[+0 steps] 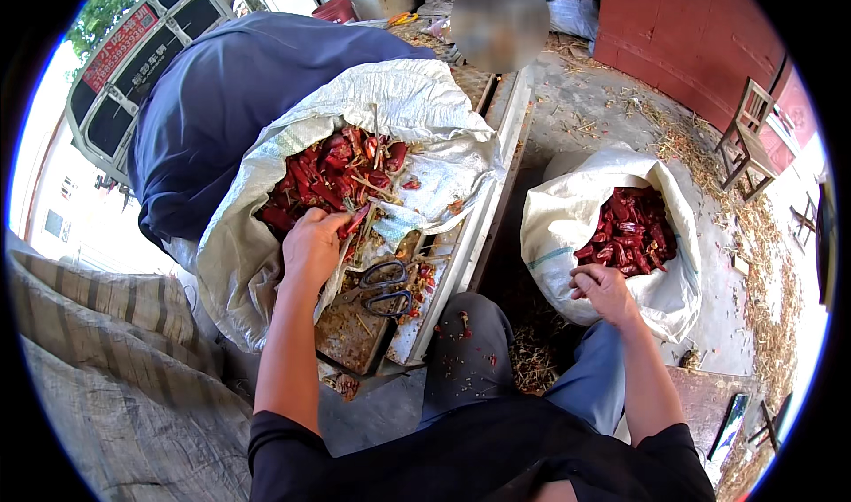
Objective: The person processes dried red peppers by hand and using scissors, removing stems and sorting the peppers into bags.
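My left hand (315,242) pinches a dried red chili pepper (356,222) at the mouth of a white woven sack (233,236), which lies on its side on a low table. Stemmed dried peppers (326,169) fill that mouth. To the right a second woven sack (552,236) stands upright on the floor, with dark red peppers (625,229) inside. At its near rim is my right hand (602,289), fingers curled; whether something small is between them cannot be told. Scissors (384,289) with dark handles lie on the table beside my left forearm.
A dark blue cloth (266,83) covers the bulk behind the left sack. The metal table edge (465,256) runs between the sacks. Straw litter (764,269) covers parts of the floor. A wooden chair (751,143) stands at right, and a striped tarp (120,382) hangs at left.
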Tool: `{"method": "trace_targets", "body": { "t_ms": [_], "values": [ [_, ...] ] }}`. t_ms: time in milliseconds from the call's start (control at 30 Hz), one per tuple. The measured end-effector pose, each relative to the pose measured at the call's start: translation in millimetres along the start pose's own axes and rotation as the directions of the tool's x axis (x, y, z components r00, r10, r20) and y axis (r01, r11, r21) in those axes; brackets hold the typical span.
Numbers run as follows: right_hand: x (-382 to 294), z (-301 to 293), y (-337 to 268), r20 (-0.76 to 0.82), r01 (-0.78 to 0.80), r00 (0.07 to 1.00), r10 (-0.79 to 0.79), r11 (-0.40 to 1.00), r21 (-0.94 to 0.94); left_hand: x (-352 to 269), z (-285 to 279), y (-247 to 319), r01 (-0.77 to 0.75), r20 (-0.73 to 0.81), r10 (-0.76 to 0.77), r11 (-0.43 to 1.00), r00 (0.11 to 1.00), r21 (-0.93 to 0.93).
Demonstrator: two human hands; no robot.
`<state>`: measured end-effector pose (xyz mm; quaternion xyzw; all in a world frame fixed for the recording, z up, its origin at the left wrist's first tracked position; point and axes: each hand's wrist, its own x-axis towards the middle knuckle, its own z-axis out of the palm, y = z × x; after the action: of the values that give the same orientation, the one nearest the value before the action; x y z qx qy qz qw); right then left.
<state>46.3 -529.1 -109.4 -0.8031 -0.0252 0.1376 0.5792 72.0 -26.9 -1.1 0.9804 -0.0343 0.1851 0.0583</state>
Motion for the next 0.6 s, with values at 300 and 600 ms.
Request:
{"method": "trace_targets", "body": {
  "t_ms": [300,600],
  "values": [
    [-15.7,46.5,-32.5,0.153,-0.121,0.983,0.102,0.985,0.123,-34.9,-21.2,20.2,-0.166,-0.306,0.120,0.978,0.944,-0.128],
    [-13.8,118.4,-121.0,0.447,-0.153,0.887,-0.116,0.840,0.521,-87.8,-9.0,171.5,-0.582,-0.269,0.523,0.777,0.808,-0.238]
  ]
}}
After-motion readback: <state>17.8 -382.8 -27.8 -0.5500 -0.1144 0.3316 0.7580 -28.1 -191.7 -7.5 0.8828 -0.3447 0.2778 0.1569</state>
